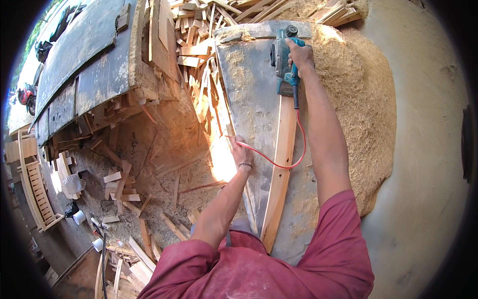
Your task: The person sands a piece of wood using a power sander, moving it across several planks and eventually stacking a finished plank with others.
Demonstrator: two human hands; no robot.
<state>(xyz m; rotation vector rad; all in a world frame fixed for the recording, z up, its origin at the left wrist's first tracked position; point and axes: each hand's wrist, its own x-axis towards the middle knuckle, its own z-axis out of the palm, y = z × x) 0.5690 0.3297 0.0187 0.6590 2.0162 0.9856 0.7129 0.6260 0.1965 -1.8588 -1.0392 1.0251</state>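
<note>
My right hand (300,56) is wrapped round the rear handle of a teal and black electric planer (285,65). The planer rests on the far end of a long pale wooden board (282,172), which lies lengthwise on a worn grey worktable (254,109). From the planer's back a red power cord (302,144) loops over the board to my left hand (241,152). That hand is closed on the cord at the table's left edge, a dark band round its wrist. Its fingertips are partly hidden.
A large heap of wood shavings (361,114) covers the table's right side against a plastered wall (423,149). Loose offcuts (196,50) pile up beyond the left edge. A dark-topped bench (97,65) stands at far left. Scattered wood strips (142,259) lie on the floor.
</note>
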